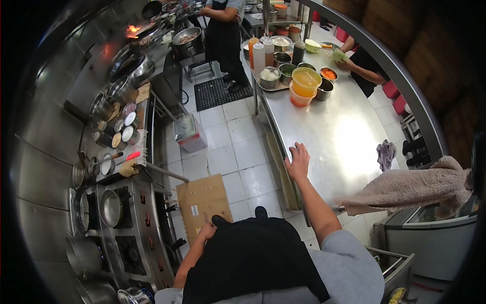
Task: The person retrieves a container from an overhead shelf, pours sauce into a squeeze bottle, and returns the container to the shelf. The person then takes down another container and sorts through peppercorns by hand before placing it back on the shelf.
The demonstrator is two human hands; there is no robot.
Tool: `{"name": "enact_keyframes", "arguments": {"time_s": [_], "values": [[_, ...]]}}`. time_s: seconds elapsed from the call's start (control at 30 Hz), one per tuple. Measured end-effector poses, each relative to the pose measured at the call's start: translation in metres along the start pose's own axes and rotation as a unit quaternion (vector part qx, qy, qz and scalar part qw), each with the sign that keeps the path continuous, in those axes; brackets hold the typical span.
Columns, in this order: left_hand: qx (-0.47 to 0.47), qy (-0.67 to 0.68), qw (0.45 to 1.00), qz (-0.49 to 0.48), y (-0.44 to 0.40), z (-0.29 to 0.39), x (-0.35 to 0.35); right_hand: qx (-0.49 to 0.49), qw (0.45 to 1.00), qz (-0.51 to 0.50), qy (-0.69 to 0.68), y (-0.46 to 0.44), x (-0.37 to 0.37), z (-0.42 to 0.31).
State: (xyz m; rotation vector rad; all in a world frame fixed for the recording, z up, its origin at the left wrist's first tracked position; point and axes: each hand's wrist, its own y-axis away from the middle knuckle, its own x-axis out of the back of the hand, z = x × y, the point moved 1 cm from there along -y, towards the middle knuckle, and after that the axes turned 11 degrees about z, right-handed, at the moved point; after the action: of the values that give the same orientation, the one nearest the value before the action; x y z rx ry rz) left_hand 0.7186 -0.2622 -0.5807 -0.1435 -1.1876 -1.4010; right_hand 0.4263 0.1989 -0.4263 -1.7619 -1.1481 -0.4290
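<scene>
My right hand [298, 161] is over the near-left edge of the steel table [329, 137], fingers spread and nothing held. Whether its palm presses on the metal I cannot tell. My left hand [206, 232] is low beside my black apron [258, 258], in front of a flattened cardboard sheet [202, 197] on the floor. Its fingers are too hidden to show whether they hold anything. Farther up the table stand stacked tubs of yellow and orange liquid [306, 83], a metal bowl of white pieces [269, 76] and a container of orange pieces [328, 74].
On the left are a stove with a pan [111, 207] and a counter with jars [130, 134]. A lidded bin [190, 133] stands in the aisle. A co-worker [225, 40] stands ahead; another's hands hold leafy greens [340, 55]. A towel [410, 187] hangs at right.
</scene>
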Motion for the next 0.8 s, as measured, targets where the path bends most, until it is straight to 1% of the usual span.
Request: {"name": "enact_keyframes", "arguments": {"time_s": [0.07, 0.17, 0.27, 0.4, 0.5, 0.53, 0.6, 0.67, 0.73, 0.8], "values": [[0.004, -0.021, 1.0, 0.008, -0.001, 0.0, 0.001, 0.002, 1.0, 0.002, 0.0, 0.0, -0.001, 0.0], [-0.016, -0.008, 1.0, 0.012, -0.002, -0.002, 0.0, 0.001, 1.0, 0.003, 0.001, 0.0, -0.002, 0.001], [-0.021, -0.019, 1.0, -0.002, -0.004, -0.004, -0.002, 0.008, 1.0, 0.008, 0.002, 0.001, -0.003, 0.003], [-0.015, 0.0, 1.0, 0.008, 0.008, 0.008, 0.003, 0.019, 1.0, 0.007, 0.006, -0.001, -0.005, 0.005], [0.05, 0.007, 0.999, 0.003, 0.018, 0.012, 0.001, 0.022, 1.0, 0.007, 0.009, 0.0, -0.006, 0.005], [0.03, -0.012, 0.999, 0.013, 0.019, 0.007, -0.004, 0.018, 1.0, 0.001, 0.011, 0.003, -0.007, 0.006], [0.009, -0.004, 1.0, 0.009, 0.029, 0.01, -0.009, 0.018, 1.0, -0.007, 0.019, -0.001, -0.005, 0.004], [0.035, -0.012, 0.999, -0.017, 0.036, 0.023, -0.009, 0.016, 0.999, -0.013, 0.027, -0.002, -0.004, 0.002], [0.032, -0.018, 0.998, -0.052, 0.022, -0.007, -0.038, 0.026, 0.998, -0.022, 0.044, -0.002, -0.005, 0.002], [0.055, -0.006, 0.995, -0.084, 0.021, -0.004, -0.049, 0.024, 0.998, -0.028, 0.046, -0.003, -0.003, -0.001]]}}
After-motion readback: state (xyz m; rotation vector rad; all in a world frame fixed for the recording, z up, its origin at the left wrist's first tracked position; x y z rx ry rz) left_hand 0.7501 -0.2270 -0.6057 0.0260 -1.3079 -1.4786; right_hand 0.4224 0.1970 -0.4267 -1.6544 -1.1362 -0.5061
